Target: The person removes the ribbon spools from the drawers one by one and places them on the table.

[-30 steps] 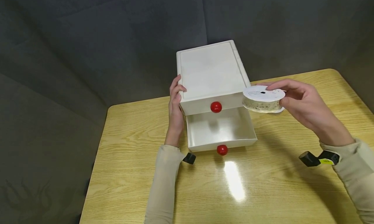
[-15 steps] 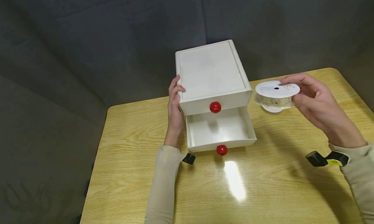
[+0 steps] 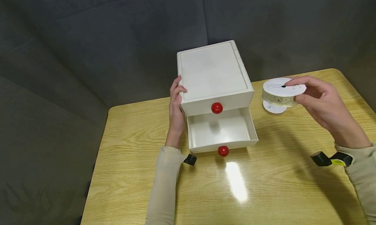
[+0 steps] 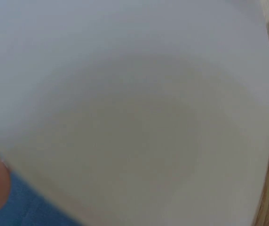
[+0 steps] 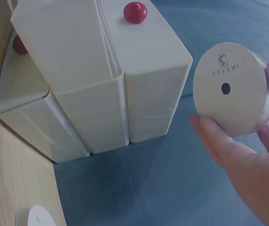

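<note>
A white cabinet with three stacked drawers stands on the wooden table. Its middle drawer is pulled out, bare inside, with a red knob on its front. At the cabinet's left side is my left hand, fingers bent over the top edge. Pale plastic fills most of the left wrist view. My right hand grips a ribbon spool, held in the air to the right of the cabinet. The spool has white disc sides and speckled cream ribbon; the right wrist view shows "YUECHI" printed on one disc.
Below the held spool, a second white spool sits on the table, partly covered by it in the head view. In the right wrist view, the lower drawer front is shut under the pulled-out one. Dark cloth hangs behind.
My right hand has carried the spool rightward, away from the cabinet's front corner, bringing the second spool further into view. The left hand and drawers have stayed in place.
</note>
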### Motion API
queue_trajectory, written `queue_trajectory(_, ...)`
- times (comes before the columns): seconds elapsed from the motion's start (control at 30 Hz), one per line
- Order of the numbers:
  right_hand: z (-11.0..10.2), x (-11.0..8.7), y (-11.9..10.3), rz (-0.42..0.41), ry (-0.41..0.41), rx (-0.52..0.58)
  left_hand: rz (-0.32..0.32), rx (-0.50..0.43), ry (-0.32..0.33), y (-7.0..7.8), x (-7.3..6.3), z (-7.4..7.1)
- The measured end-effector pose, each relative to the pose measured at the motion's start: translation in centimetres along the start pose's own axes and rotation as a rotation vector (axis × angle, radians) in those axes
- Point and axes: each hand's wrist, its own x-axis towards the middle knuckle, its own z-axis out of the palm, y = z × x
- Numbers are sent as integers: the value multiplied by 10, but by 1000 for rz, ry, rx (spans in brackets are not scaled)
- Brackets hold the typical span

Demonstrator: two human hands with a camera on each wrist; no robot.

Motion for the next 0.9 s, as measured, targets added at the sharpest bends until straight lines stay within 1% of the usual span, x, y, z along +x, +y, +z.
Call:
queue_trajectory(0.13, -5, -1, 0, -5, 44, -39, 0, -4, -1, 0, 0, 0)
queue_trajectory(0.3, -10, -4, -1, 44, 131, -188, 1, -2, -1, -1, 0, 0)
queue_trajectory(0.37, -13, -6, 0, 75, 179, -259, 2, 1, -1, 0, 0, 0)
queue_trajectory(0.5, -21, -10, 3, 117, 236, -353, 6, 5, -5, -1, 0, 1)
queue_trajectory(0.6, -29, -13, 6, 126, 255, -410, 8, 3, -6, -1, -1, 1)
queue_trajectory(0.7, -37, -15, 8, 125, 267, -495, 8, 0, -3, -1, 0, 1)
queue_trajectory(0.8, -46, -18, 10, 141, 288, -542, 5, 0, -1, -1, 0, 1)
queue_trajectory(0.87, -51, -20, 11, 155, 310, -556, 2, 1, 0, -1, 0, 1)
queue_trajectory(0.9, -54, -21, 12, 171, 328, -580, 3, 2, 0, -1, 0, 1)
